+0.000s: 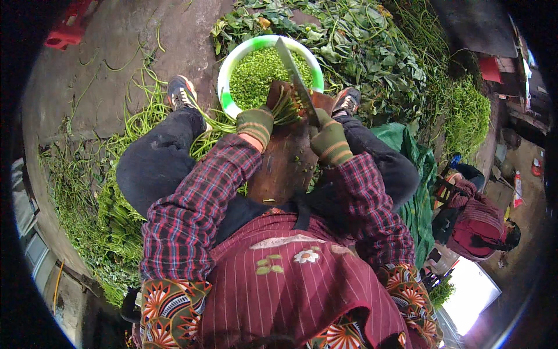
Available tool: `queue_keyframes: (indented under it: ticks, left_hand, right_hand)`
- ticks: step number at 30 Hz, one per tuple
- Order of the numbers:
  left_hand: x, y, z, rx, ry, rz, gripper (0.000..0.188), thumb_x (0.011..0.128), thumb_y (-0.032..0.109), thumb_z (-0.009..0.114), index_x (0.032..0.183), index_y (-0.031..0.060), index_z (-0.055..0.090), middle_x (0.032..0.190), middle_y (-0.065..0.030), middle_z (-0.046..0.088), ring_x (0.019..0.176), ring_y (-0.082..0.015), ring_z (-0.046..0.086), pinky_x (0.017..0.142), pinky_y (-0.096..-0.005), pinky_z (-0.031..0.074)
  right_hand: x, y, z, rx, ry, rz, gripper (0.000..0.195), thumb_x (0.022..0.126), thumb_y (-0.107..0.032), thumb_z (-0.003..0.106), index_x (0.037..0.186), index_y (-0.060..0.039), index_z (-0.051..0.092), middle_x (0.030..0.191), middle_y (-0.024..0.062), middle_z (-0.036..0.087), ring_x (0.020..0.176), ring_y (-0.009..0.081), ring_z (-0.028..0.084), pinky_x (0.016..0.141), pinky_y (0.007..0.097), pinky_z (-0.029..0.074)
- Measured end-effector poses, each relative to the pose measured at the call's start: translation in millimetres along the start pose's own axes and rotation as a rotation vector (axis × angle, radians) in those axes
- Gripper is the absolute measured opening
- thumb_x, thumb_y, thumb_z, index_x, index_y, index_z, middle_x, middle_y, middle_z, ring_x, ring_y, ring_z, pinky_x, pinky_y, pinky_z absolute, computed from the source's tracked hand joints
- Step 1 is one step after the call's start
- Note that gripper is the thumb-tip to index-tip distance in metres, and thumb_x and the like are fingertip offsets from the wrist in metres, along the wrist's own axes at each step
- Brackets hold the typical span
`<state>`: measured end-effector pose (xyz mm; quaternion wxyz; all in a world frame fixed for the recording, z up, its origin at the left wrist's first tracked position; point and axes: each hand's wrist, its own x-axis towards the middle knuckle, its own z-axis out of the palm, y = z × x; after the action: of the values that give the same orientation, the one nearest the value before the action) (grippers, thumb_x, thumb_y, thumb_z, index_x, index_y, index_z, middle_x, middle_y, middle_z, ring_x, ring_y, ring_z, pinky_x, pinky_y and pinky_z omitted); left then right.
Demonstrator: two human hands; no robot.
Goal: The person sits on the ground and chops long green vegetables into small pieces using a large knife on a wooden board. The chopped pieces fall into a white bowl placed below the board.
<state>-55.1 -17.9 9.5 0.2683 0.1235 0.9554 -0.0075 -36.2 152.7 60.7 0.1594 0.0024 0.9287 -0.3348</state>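
My left hand [256,126], in a green striped knit glove, grips a bunch of long green stems [284,107]. The bunch lies across a brown wooden board [283,161] between my legs. In my right hand [331,138], gloved the same way, is a large knife [293,70]. Its blade points away from me, beside the cut ends of the stems. Under the board's far end stands a round basin [223,83] with a green and white rim. Small chopped green pieces [255,72] fill much of it.
Leafy vines [366,56] are heaped beyond the basin and to its right. Long stems [144,118] and cut greens [109,209] lie at left. A green plastic sheet [414,174] is by my right knee. Another person [475,218] sits at far right. A red crate [69,26] stands upper left.
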Motion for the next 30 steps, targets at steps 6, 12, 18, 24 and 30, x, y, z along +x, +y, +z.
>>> queue_keyframes:
  ticks: [6,12,18,24,30]
  left_hand:
    - [3,1,2,-0.043,-0.073,-0.066,0.018,0.076,0.017,0.048,0.083,0.0134,0.064,0.080,-0.0042,0.063,0.075,-0.0218,0.061,0.051,-0.0374,0.046]
    - [3,2,4,-0.031,-0.061,0.012,0.017,0.076,0.018,0.048,0.080,0.0133,0.064,0.078,-0.0041,0.063,0.073,-0.0210,0.061,0.049,-0.0367,0.045]
    - [-1,0,15,0.041,-0.047,0.011,0.017,0.075,0.017,0.048,0.077,0.0132,0.065,0.078,-0.0052,0.063,0.072,-0.0213,0.061,0.049,-0.0359,0.045]
    - [1,0,3,0.003,-0.035,0.015,0.017,0.074,0.016,0.049,0.077,0.0117,0.065,0.077,-0.0071,0.063,0.072,-0.0228,0.061,0.051,-0.0367,0.046]
    - [4,-3,10,-0.056,0.037,-0.008,0.017,0.076,0.016,0.047,0.080,0.0118,0.063,0.077,-0.0072,0.063,0.072,-0.0238,0.061,0.052,-0.0379,0.046]
  right_hand:
    - [-39,-13,-23,-0.012,-0.082,-0.001,0.024,0.073,-0.003,0.050,0.096,-0.0082,0.050,0.077,0.0202,0.056,0.077,0.0362,0.055,0.059,0.0351,0.045]
    - [-53,5,-13,-0.049,-0.091,-0.022,0.030,0.069,-0.012,0.054,0.098,-0.0128,0.044,0.067,0.0217,0.055,0.066,0.0395,0.053,0.055,0.0441,0.042]
    - [-43,6,-1,-0.107,-0.184,0.029,0.034,0.066,-0.012,0.055,0.097,-0.0116,0.043,0.069,0.0215,0.056,0.067,0.0385,0.054,0.057,0.0448,0.043]
    - [-6,3,9,-0.144,-0.174,0.002,0.030,0.066,-0.014,0.055,0.095,-0.0113,0.047,0.073,0.0206,0.056,0.071,0.0369,0.055,0.060,0.0434,0.044]
    - [-22,-8,-18,-0.005,-0.085,-0.027,0.025,0.073,-0.003,0.050,0.097,-0.0083,0.051,0.078,0.0208,0.055,0.077,0.0355,0.055,0.061,0.0341,0.045]
